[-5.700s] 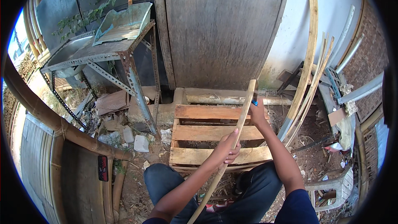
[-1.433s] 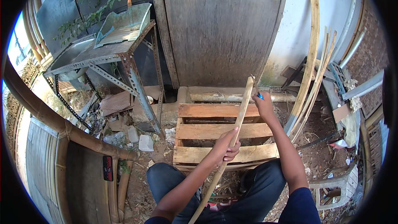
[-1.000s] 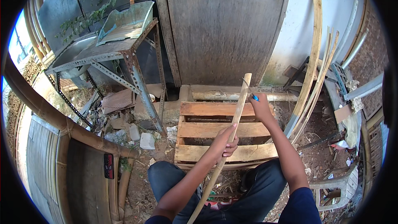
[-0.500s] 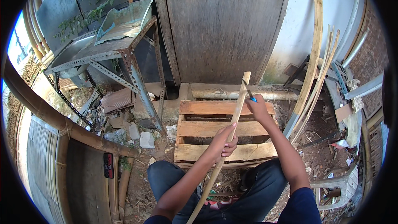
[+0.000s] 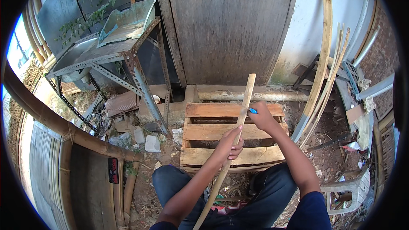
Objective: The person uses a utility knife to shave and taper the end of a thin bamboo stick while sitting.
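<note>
My left hand (image 5: pixel 229 147) is wrapped around the middle of a long, pale bamboo strip (image 5: pixel 248 91). The strip slants from my lap up and away over the wooden pallet. In my closed right hand (image 5: pixel 262 116) is a knife with a blue handle (image 5: pixel 253 110), most of which the fingers cover. Its thin blade lies against the strip, a little above my left hand and below the strip's far end. How deep the edge bites cannot be made out.
The slatted wooden pallet (image 5: pixel 234 131) lies on the ground before my knees. Tall wooden strips (image 5: pixel 326 30) lean on the white wall at right. A rusty metal table (image 5: pixel 106 57) with a sink stands at left. White rubble (image 5: pixel 152 144) and a broken plastic chair piece (image 5: pixel 347 194) lie nearby.
My right hand has drawn the knife down along the strip, from near its far end closer to my left hand. My left hand has kept its hold in about the same place.
</note>
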`<action>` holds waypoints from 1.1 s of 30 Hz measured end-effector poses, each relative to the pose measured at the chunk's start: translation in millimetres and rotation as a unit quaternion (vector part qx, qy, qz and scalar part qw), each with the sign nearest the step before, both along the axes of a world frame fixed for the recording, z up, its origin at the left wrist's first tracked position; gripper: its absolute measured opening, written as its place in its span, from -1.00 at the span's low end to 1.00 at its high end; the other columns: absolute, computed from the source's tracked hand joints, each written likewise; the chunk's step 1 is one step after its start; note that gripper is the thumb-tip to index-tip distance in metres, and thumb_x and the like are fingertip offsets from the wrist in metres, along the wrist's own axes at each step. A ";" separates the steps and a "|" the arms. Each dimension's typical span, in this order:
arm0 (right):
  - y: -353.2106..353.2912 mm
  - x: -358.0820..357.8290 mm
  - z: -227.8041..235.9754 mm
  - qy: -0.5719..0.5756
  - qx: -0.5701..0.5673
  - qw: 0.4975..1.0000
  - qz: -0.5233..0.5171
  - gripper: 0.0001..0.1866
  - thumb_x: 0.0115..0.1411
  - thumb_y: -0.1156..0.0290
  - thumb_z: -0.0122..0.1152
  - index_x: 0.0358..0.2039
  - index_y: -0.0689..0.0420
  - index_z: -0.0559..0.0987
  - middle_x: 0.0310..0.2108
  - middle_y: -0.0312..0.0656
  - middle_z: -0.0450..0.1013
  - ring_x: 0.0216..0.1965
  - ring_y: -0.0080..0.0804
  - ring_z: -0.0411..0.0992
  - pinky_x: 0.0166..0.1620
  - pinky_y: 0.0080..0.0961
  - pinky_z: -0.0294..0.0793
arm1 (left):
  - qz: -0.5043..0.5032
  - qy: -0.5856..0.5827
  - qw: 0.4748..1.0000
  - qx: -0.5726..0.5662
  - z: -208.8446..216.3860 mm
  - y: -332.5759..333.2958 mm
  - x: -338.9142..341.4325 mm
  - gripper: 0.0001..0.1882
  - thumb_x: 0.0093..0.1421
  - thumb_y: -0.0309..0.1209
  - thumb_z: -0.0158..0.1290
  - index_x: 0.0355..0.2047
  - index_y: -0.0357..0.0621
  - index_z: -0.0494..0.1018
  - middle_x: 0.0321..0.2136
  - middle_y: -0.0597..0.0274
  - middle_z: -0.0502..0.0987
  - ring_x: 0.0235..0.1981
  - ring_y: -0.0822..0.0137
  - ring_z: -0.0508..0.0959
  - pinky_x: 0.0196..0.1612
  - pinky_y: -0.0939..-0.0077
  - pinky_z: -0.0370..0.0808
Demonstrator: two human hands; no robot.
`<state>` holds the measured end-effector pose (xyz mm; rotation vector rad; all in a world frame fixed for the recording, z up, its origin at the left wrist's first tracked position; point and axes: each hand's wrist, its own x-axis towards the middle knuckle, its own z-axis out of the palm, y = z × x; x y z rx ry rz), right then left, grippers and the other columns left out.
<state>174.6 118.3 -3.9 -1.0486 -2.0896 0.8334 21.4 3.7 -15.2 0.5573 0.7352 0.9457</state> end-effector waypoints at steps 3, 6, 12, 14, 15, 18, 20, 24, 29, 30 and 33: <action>14.9 9.4 -14.1 0.021 0.006 0.999 -0.038 -0.67 0.00 0.39 0.07 -0.68 0.39 0.24 -0.78 -0.15 -0.01 -0.67 -0.56 0.01 -0.59 -0.39 0.08 | -0.010 0.000 1.000 -0.009 -0.1 -0.7 1.2 -0.60 0.31 -0.03 -0.22 -0.48 -0.09 0.19 -0.81 0.49 0.00 -0.90 0.65 -0.06 -0.89 0.73 -0.11; 20.2 16.3 -19.1 0.039 -0.019 0.996 -0.077 -0.67 -0.01 0.40 0.09 -0.68 0.38 0.22 -0.78 -0.16 -0.03 -0.66 -0.58 0.00 -0.59 -0.38 0.06 | -0.011 0.002 1.000 -0.009 1.6 -2.1 3.2 -0.60 0.31 -0.03 -0.21 -0.47 -0.09 0.19 -0.81 0.49 0.00 -0.90 0.65 -0.05 -0.90 0.73 -0.10; -1.7 0.8 -3.0 0.033 0.010 0.999 -0.009 -0.69 -0.04 0.39 0.07 -0.70 0.40 0.30 -0.79 -0.01 0.07 -0.73 -0.41 0.08 -0.57 -0.33 0.15 | -0.015 -0.012 1.000 -0.006 2.9 -1.3 -1.0 -0.61 0.31 -0.03 -0.21 -0.47 -0.09 0.19 -0.81 0.49 0.00 -0.90 0.65 -0.05 -0.90 0.73 -0.10; -3.2 -2.1 -2.1 0.004 0.066 0.997 0.045 -0.73 -0.08 0.41 0.05 -0.70 0.39 0.35 -0.76 0.13 0.17 -0.74 -0.09 0.18 -0.54 -0.27 0.21 | -0.016 -0.029 0.999 -0.016 3.0 -0.6 -3.2 -0.62 0.31 -0.04 -0.20 -0.46 -0.09 0.19 -0.81 0.49 0.00 -0.89 0.65 -0.06 -0.89 0.73 -0.12; 3.0 0.1 -5.4 -0.006 0.097 0.994 0.054 -0.75 -0.11 0.42 0.04 -0.71 0.38 0.35 -0.72 0.19 0.22 -0.66 0.12 0.21 -0.52 -0.22 0.24 | -0.018 -0.029 0.999 -0.016 3.4 -1.2 -2.2 -0.62 0.31 -0.04 -0.20 -0.46 -0.09 0.19 -0.81 0.49 0.00 -0.89 0.65 -0.06 -0.89 0.73 -0.12; 4.1 0.5 -3.3 -0.009 0.124 0.992 0.036 -0.71 -0.06 0.41 0.05 -0.73 0.38 0.31 -0.76 0.14 0.16 -0.73 -0.07 0.16 -0.54 -0.26 0.18 | 0.003 0.004 1.000 0.007 3.4 -2.2 -0.9 -0.62 0.31 -0.05 -0.20 -0.46 -0.09 0.18 -0.81 0.49 0.00 -0.89 0.66 -0.06 -0.89 0.73 -0.13; 11.4 3.7 -12.8 0.011 0.093 0.996 -0.003 -0.69 -0.02 0.40 0.05 -0.72 0.37 0.29 -0.78 0.08 0.11 -0.74 -0.20 0.09 -0.55 -0.28 0.14 | -0.011 -0.020 1.000 0.002 3.3 -2.7 -2.7 -0.62 0.31 -0.04 -0.20 -0.46 -0.08 0.18 -0.81 0.49 0.00 -0.89 0.66 -0.05 -0.89 0.74 -0.12; 28.7 21.8 -19.7 0.064 0.017 0.991 -0.113 -0.64 0.06 0.38 0.06 -0.71 0.36 0.24 -0.79 -0.09 -0.01 -0.67 -0.49 -0.05 -0.57 -0.34 0.02 | -0.014 -0.028 1.000 -0.001 8.7 -5.2 0.3 -0.61 0.31 -0.04 -0.21 -0.47 -0.08 0.17 -0.81 0.49 0.00 -0.89 0.66 -0.05 -0.89 0.75 -0.11; 3.1 6.1 -5.5 0.051 0.021 0.997 -0.051 -0.66 0.04 0.38 0.06 -0.69 0.38 0.27 -0.79 -0.09 0.05 -0.67 -0.45 -0.01 -0.56 -0.37 0.07 | -0.024 -0.017 0.999 0.011 4.4 -3.7 0.2 -0.60 0.32 -0.03 -0.23 -0.48 -0.08 0.18 -0.81 0.49 -0.01 -0.89 0.66 -0.06 -0.89 0.75 -0.10; 0.5 2.5 -8.3 0.051 0.022 0.997 -0.052 -0.66 0.04 0.38 0.06 -0.69 0.38 0.27 -0.79 -0.09 0.05 -0.67 -0.45 -0.01 -0.56 -0.37 0.07 | -0.026 -0.018 0.999 0.011 4.4 -3.2 -0.6 -0.60 0.32 -0.03 -0.23 -0.48 -0.08 0.18 -0.81 0.49 -0.01 -0.89 0.66 -0.06 -0.89 0.75 -0.10; -2.3 -4.5 -6.8 -0.001 0.141 0.990 0.021 -0.73 0.03 0.44 0.04 -0.66 0.42 0.37 -0.71 0.22 0.21 -0.69 0.12 0.13 -0.56 -0.20 0.12 | 0.009 -0.014 1.000 -0.020 0.7 -2.2 -2.3 -0.56 0.32 0.02 -0.27 -0.48 -0.09 0.17 -0.82 0.49 -0.02 -0.89 0.64 -0.06 -0.90 0.74 -0.12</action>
